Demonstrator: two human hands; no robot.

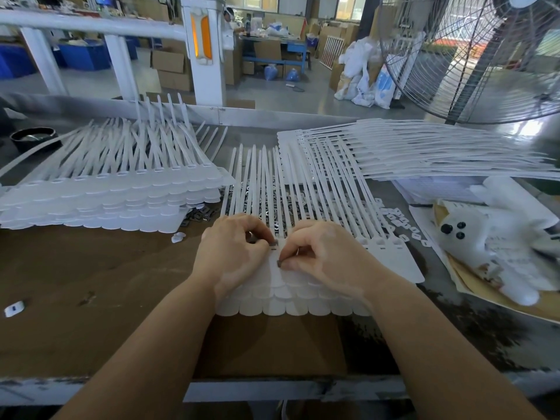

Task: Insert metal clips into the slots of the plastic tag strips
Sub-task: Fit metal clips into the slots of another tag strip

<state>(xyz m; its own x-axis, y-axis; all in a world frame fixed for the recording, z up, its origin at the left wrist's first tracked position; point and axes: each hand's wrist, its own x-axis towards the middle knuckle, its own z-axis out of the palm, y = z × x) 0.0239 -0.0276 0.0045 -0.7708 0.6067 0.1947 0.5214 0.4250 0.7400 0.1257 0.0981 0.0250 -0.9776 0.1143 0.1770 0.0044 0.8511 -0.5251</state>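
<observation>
A: Logged: both hands low over the near sheet of tag strips (306,286), flat on the brown bench (91,283). Left hand (233,253) curled, fingertips pinching a small dark metal clip (273,243) right at a slot in a strip head. Right hand (321,256) likewise curled, thumb and forefinger clamped on a second clip (279,263), just below and beside the first.

B: Reason for two clips at once?

A: Probably feeding in turn, one seating while the other waits (a judgement, not seen). Sheet lying with heads toward the body, tails fanned away, so slots sit directly under the fingertips.

B: Clip supply?

A: Loose heap of clips (257,192) under the tails, just beyond the knuckles, within short reach. Few strays beside the left stack (200,215).

B: Other stock?

A: Stack of strip sheets at left (106,201), another pile at right rear (424,147), tails pointing right. Whether either already clipped: cannot tell.

B: Slots on the working sheet?

A: Three heads at the right end (380,244) showing open slots, apparently unfilled. Those under the hands hidden.

B: Seating of the left clip?

A: Touching the slot mouth; depth not readable. Next likely a push straight down with the thumb, sheet held flat by both palms.
</observation>
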